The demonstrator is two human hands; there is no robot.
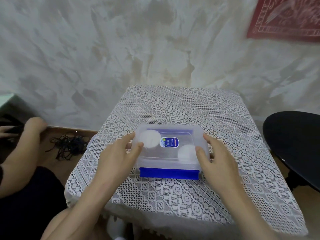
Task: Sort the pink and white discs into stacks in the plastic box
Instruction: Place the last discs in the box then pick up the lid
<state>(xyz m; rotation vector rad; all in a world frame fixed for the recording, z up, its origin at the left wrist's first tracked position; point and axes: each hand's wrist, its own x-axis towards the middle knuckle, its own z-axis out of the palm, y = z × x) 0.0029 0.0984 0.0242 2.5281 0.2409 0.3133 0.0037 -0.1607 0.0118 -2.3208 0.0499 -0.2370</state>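
A clear plastic box (170,153) with its lid on and a blue clasp (168,173) at the near side sits on the lace-covered table (190,196). Through the lid I see two round pale stacks of discs, one at the back left (150,138) and one at the front right (186,152); their colours are washed out. A blue and white label (169,142) is stuck on the lid's middle. My left hand (117,155) grips the box's left side, thumb on the lid. My right hand (216,158) grips the right side the same way.
Another person's hand (33,126) and arm (10,163) reach in at the left above the wooden floor, beside a tangle of black cord (69,145). A black round seat (294,144) stands right of the table. A plastered wall is behind, with a red cloth (285,18) at top right.
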